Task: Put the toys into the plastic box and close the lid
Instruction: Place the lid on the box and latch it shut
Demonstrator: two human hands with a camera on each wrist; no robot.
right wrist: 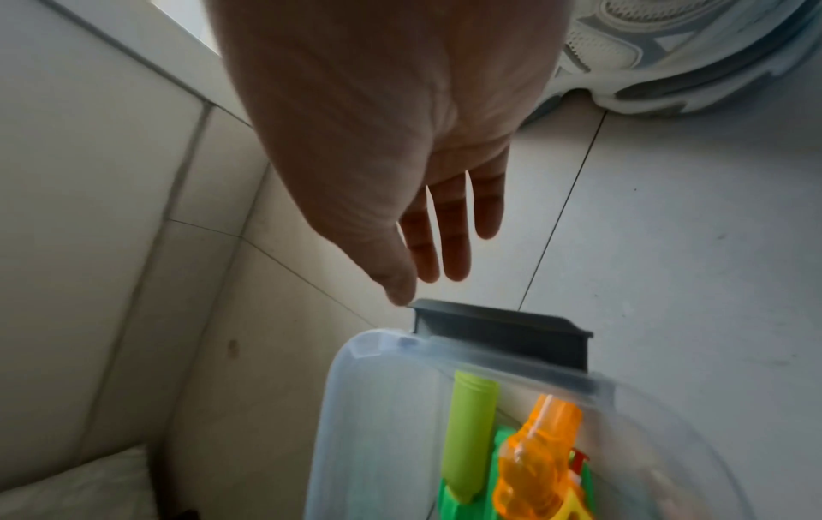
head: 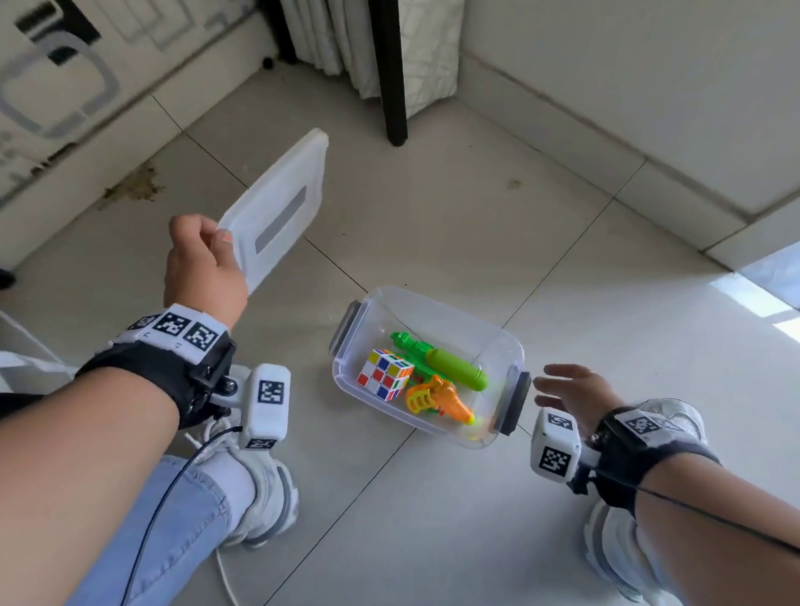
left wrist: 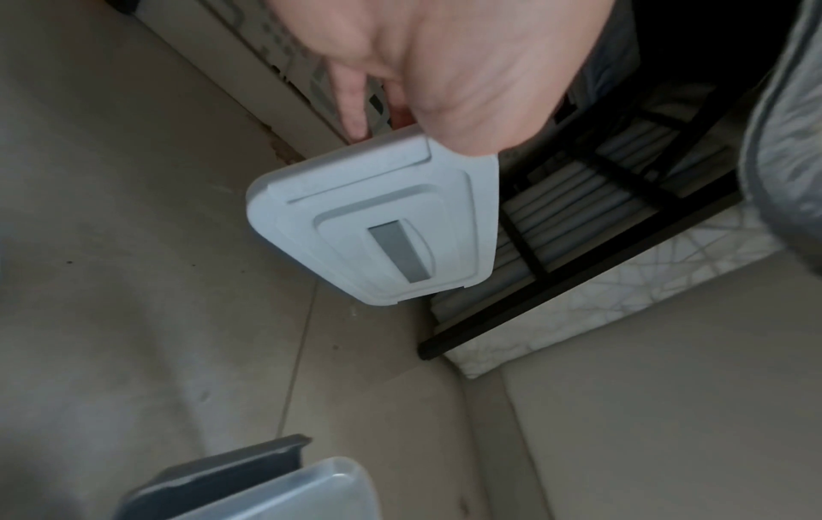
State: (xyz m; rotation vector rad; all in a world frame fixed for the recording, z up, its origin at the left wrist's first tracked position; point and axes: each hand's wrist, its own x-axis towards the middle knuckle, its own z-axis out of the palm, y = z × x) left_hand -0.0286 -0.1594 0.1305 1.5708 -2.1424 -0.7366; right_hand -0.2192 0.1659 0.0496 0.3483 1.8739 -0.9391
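A clear plastic box (head: 508, 353) with grey side latches stands open on the floor tiles. Inside lie a colourful puzzle cube (head: 383, 374), a green water gun (head: 441, 361) and an orange water gun (head: 438, 398). My left hand (head: 204, 260) pinches the near end of the white lid (head: 281, 209) and holds it tilted in the air, up and to the left of the box. In the left wrist view the lid (left wrist: 387, 225) hangs below my thumb. My right hand (head: 567, 390) hovers with fingers spread beside the box's right latch (head: 514, 402); the thumb tip nears that latch (right wrist: 502, 327).
A black furniture leg (head: 395, 66) and a draped white cloth (head: 426, 35) stand at the back. Patterned wall panels (head: 50, 65) line the left side. My two white sneakers (head: 261, 496) sit near the box, and a sunlit patch (head: 787, 287) lies at the right.
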